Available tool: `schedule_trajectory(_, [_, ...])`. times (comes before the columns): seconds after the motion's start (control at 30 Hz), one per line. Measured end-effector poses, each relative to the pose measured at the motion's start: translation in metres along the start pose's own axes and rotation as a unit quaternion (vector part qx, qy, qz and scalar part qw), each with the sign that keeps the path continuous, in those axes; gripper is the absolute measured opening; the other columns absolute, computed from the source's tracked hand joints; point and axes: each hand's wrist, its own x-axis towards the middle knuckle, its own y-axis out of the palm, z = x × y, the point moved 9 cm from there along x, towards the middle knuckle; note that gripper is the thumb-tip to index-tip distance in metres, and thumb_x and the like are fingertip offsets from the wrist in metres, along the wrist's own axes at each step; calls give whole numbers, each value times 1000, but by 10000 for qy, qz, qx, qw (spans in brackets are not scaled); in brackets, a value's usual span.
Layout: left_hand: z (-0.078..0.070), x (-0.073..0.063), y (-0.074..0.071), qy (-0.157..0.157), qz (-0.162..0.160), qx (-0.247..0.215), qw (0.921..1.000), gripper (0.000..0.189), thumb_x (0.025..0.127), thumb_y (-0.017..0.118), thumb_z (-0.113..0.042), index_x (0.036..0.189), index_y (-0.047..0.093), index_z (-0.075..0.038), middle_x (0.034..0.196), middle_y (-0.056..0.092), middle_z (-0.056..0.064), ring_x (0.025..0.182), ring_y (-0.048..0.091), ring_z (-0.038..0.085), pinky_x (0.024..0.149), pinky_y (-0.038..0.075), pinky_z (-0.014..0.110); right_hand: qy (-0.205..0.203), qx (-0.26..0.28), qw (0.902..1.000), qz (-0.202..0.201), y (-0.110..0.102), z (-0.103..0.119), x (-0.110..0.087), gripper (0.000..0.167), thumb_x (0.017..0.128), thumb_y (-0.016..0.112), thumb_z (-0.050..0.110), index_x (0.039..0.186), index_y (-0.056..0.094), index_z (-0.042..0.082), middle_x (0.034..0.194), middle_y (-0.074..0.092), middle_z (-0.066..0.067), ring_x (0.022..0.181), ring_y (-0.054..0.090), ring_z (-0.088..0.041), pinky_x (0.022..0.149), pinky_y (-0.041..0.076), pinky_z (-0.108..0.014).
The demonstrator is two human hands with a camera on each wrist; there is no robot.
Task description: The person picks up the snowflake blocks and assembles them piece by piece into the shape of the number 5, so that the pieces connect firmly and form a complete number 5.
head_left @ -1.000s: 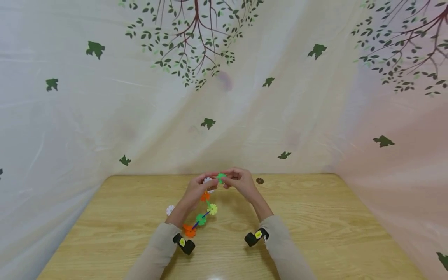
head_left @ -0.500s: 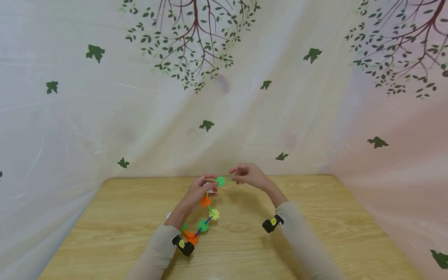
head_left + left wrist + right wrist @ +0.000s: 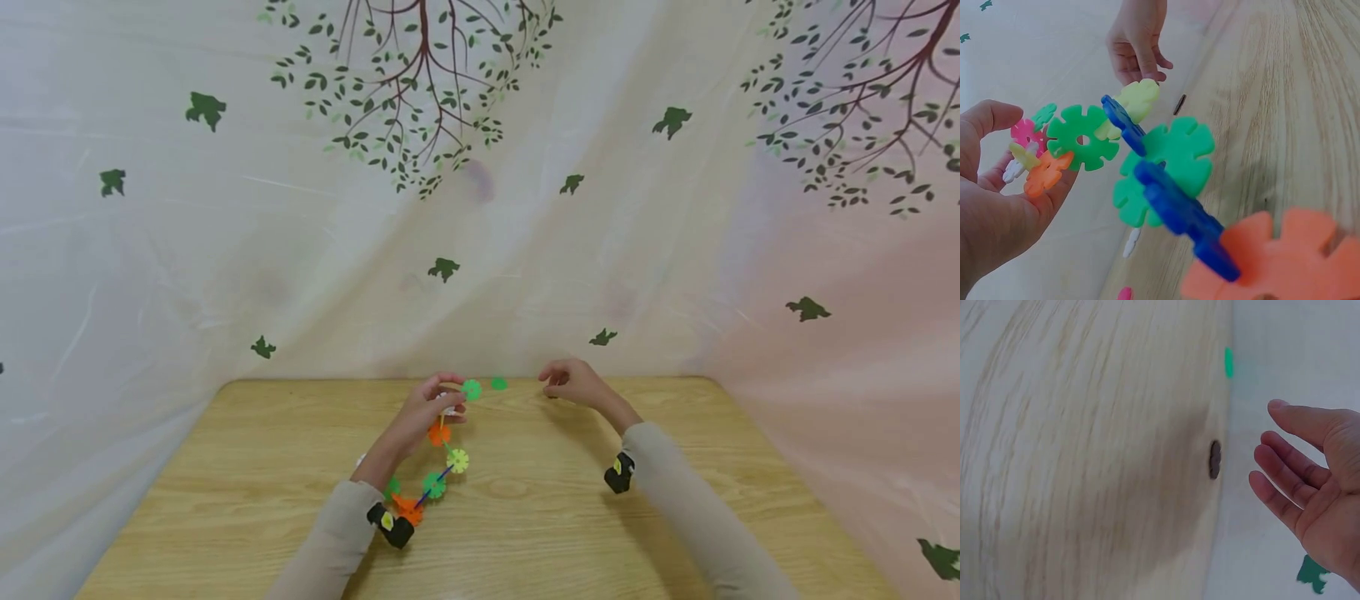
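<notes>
My left hand [image 3: 420, 417] holds a chain of flower-shaped plastic discs by its upper end, with the thumb and a finger at a green disc [image 3: 471, 390]. The chain hangs down past the wrist, through an orange disc [image 3: 439, 433], a yellow-green disc [image 3: 458, 460] and another green disc [image 3: 434, 485]. In the left wrist view, blue discs [image 3: 1179, 212] link some of them, and a pink disc [image 3: 1025, 133] sits near the fingers. My right hand [image 3: 1329, 481] holds nothing, its fingers loosely bent. Close by its fingertips is a brown disc [image 3: 1215, 459], mostly covered in the head view.
A loose green disc [image 3: 499, 383] lies near the table's back edge, between the hands. A white disc [image 3: 1131, 242] shows below the chain in the left wrist view. The wooden table [image 3: 600, 517] ends at a leaf-printed curtain [image 3: 337, 275].
My right hand has left the chain's end and moved right, over to the brown disc. The loose green disc has come into sight. My left hand stays nearly still with the chain.
</notes>
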Motion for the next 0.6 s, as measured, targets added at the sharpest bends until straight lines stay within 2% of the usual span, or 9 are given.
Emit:
schedule_trajectory(0.1, [0, -1, 1, -31, 58, 33, 10000, 34, 102, 59, -10, 134, 53, -1, 109, 58, 7, 93, 62, 19, 92, 60, 43, 152, -26, 9999, -77, -1, -13, -2, 23, 89, 74, 0, 109, 70, -10, 84, 69, -17, 73, 61, -14, 69, 53, -27])
schedule_trajectory(0.23, [1, -2, 2, -59, 129, 102, 9998, 33, 102, 59, -12, 134, 52, -2, 112, 58, 10, 96, 62, 24, 95, 58, 48, 340, -27, 9994, -115, 0, -27, -3, 27, 87, 76, 1, 112, 70, -9, 88, 69, -18, 78, 64, -20, 74, 55, -32])
schedule_trajectory(0.43, [1, -3, 1, -77, 113, 114, 9998, 32, 103, 56, -11, 133, 53, -3, 117, 58, 20, 98, 62, 29, 96, 57, 52, 619, -154, 9980, -27, 7, -42, -3, 31, 91, 74, 4, 120, 69, -6, 107, 68, -23, 94, 63, -31, 82, 56, -47])
schedule_trajectory(0.6, [2, -3, 1, -107, 77, 77, 9999, 32, 102, 55, -11, 133, 53, -4, 108, 63, 12, 97, 63, 28, 96, 57, 53, 733, -110, 9972, 13, 11, -50, -4, 34, 92, 72, 4, 124, 67, -7, 113, 66, -25, 100, 62, -35, 87, 55, -51])
